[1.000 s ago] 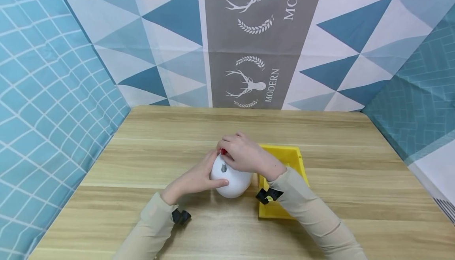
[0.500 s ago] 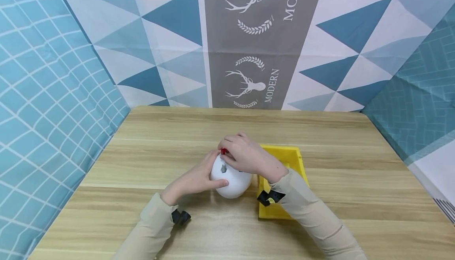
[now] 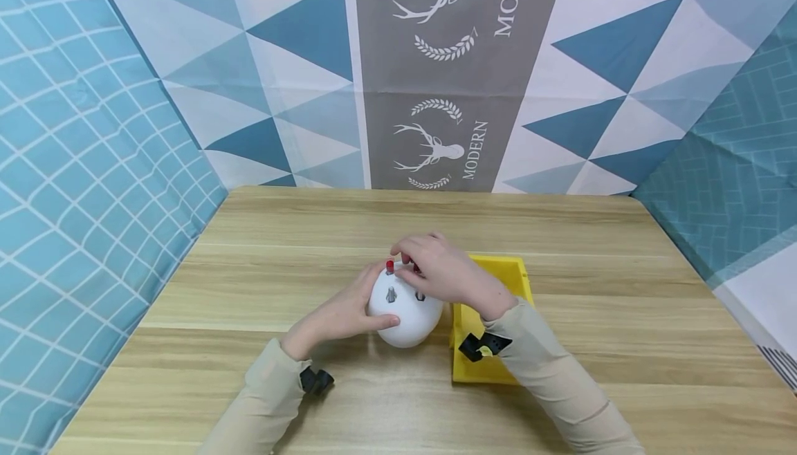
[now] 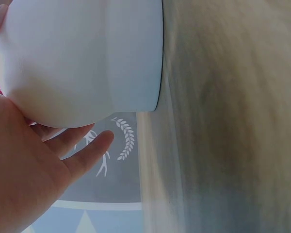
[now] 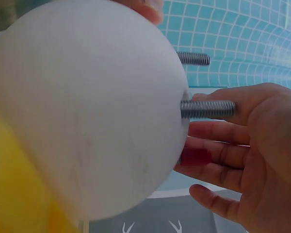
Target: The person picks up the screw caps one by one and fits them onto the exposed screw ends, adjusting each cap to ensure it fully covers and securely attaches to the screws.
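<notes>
A white dome-shaped block [image 3: 411, 323] stands on the table with threaded metal studs [image 5: 208, 108] sticking out of its top. My left hand [image 3: 342, 310] holds the dome's left side, thumb in front and fingers behind; two of those fingers stretch out straight in the left wrist view. One red cap [image 3: 389, 266] sits on the far left stud, and a second bit of red shows among the right hand's fingers. Over the dome's top, my right hand [image 3: 448, 272] has loosely spread fingers around the red caps. Bare studs [image 3: 391, 294] show nearer the front.
A yellow bin [image 3: 492, 372] stands just right of the dome, partly under the right forearm. The wooden table [image 3: 280, 234] meets a patterned cloth backdrop at its far edge. Blue tiled cloth hangs on the left.
The right hand has let go of the far left red cap and shifted slightly right, uncovering that cap and another bare stud. The left hand and dome have stayed put.
</notes>
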A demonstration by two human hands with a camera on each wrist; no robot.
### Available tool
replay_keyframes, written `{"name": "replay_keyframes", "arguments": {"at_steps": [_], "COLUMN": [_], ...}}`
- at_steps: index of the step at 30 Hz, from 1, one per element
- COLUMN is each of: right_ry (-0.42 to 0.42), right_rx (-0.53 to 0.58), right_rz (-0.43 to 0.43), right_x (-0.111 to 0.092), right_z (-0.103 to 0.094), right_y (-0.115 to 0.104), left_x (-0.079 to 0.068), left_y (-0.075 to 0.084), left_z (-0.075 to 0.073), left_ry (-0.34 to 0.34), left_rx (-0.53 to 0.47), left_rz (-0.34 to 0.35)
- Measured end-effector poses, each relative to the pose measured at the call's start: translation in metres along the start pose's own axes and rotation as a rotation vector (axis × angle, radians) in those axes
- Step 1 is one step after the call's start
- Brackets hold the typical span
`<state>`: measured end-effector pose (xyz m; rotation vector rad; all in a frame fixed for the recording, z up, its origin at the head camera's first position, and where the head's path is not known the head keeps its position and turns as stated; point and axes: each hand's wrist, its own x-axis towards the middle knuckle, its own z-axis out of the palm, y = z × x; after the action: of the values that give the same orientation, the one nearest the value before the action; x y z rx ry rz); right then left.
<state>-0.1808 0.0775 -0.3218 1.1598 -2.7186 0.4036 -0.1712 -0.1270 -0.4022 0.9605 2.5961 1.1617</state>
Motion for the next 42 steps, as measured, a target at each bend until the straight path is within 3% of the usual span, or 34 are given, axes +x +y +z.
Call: {"name": "replay_keyframes", "arguments": {"at_steps": [21, 42], "right_ry": [-0.060, -0.029], "right_rx": [0.076, 0.017], "right_rz": [0.103, 0.113], "right_x": [-0.019, -0.052], "right_z": [-0.010, -0.019], "right_y": [0.012, 0.026], "left_x": [-0.002, 0.000], "left_y": [0.002, 0.001], "left_z": [-0.001, 0.001], "left_ry": [0.006, 0.011], "left_rx": [0.015, 0.020], "left_rz": [-0.033, -0.041]}}
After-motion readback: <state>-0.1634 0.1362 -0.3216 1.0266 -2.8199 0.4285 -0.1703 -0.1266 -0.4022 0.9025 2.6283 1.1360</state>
